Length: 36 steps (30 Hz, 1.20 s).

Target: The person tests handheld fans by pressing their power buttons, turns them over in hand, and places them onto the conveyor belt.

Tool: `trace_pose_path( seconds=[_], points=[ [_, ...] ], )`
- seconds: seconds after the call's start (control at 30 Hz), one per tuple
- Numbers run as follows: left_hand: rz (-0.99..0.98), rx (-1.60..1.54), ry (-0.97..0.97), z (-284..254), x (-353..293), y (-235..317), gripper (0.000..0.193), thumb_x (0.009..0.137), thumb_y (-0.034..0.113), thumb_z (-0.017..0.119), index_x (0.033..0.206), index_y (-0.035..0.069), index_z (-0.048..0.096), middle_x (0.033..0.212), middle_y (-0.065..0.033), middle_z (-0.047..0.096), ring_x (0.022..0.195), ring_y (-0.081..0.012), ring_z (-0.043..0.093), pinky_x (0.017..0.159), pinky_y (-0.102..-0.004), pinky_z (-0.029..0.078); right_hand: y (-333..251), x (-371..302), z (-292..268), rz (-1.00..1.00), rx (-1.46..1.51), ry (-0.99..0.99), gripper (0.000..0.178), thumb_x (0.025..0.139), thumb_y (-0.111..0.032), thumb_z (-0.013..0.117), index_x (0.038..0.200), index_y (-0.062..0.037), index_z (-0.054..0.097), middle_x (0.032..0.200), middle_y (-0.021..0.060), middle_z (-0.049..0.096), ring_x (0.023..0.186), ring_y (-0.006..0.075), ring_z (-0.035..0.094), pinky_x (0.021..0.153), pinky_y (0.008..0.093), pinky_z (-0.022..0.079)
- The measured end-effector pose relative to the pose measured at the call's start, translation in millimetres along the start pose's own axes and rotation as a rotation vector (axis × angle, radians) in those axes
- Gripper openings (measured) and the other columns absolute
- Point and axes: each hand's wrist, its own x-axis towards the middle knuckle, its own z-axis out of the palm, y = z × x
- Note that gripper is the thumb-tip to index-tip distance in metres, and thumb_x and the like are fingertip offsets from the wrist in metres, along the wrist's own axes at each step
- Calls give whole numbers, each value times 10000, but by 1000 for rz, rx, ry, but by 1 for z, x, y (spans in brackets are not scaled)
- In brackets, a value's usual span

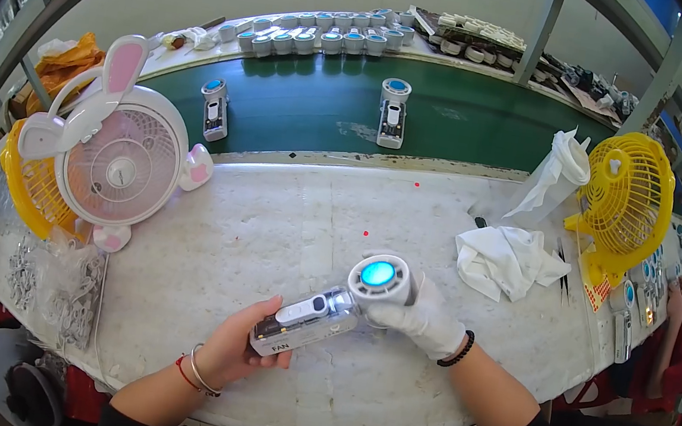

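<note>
Worker seated at a pale stone-look bench point(286, 231), green conveyor belt point(459, 116) running along its far edge.

Both hands on one handheld fan point(337, 304), held just above the bench near its front edge, lying roughly level, head to the person's right. Left hand point(239, 347), bare, closed around the butt of the silver-white handle, thumb on top. Right hand point(422, 316), in a white glove, wrapped around the round head from behind; the blue-lit face point(378, 273) points up toward the camera. Neither hand is free.

Step in hand, as I read it: inspecting or testing the unit. The lit face suggests it is powered, though whether anything spins inside I cannot tell at this size.

The next move would call for freeing one hand while the other keeps the fan steady, and for open space to set it down; two similar units point(393, 111) point(214, 108) stand on the belt, well apart.

Around: white desk fan with pink rabbit ears point(119, 151) far left, a yellow fan point(26, 186) behind it; yellow fan point(626, 201) far right; crumpled white cloth point(505, 258) near the right hand; tweezers point(563, 275) just beside the cloth; rows of round fan heads point(322, 36) beyond the belt.
</note>
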Motion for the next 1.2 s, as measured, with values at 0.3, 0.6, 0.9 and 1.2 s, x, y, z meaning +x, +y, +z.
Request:
trace_pose_path(
  seconds=[0.3, 0.6, 0.9, 1.2],
  points=[
    [21, -151, 22, 16, 2, 11, 428, 922, 378, 389, 1079, 6, 531, 776, -181, 600, 486, -119, 443, 412, -200, 318, 25, 15, -18, 5, -97, 198, 360, 950, -350, 410, 1039, -31, 551, 849, 70, 611, 597, 128, 596, 507, 243, 483],
    [470, 189, 460, -64, 151, 154, 329, 922, 375, 467, 996, 60, 530, 752, -91, 594, 494, -99, 442, 378, -198, 303, 21, 14, -22, 50, -118, 195, 229, 928, -255, 501, 1018, -57, 572, 882, 27, 614, 691, 70, 558, 595, 222, 487],
    [1106, 1425, 1144, -57, 244, 185, 377, 834, 311, 576, 1134, 92, 509, 1128, -110, 492, 928, -318, 573, 762, -422, 484, 35, 18, -32, 36, -175, 214, 206, 920, -228, 506, 982, -45, 577, 798, 20, 593, 654, 75, 541, 607, 235, 462],
    [480, 1360, 762, -21, 261, 183, 683, 689, 440, 654, 1144, -49, 516, 1073, -192, 597, 938, -272, 594, 804, -348, 467, 30, 24, -23, -16, -149, 168, 212, 916, -224, 516, 993, -33, 567, 778, 30, 576, 656, 86, 543, 599, 250, 464]
  ],
)
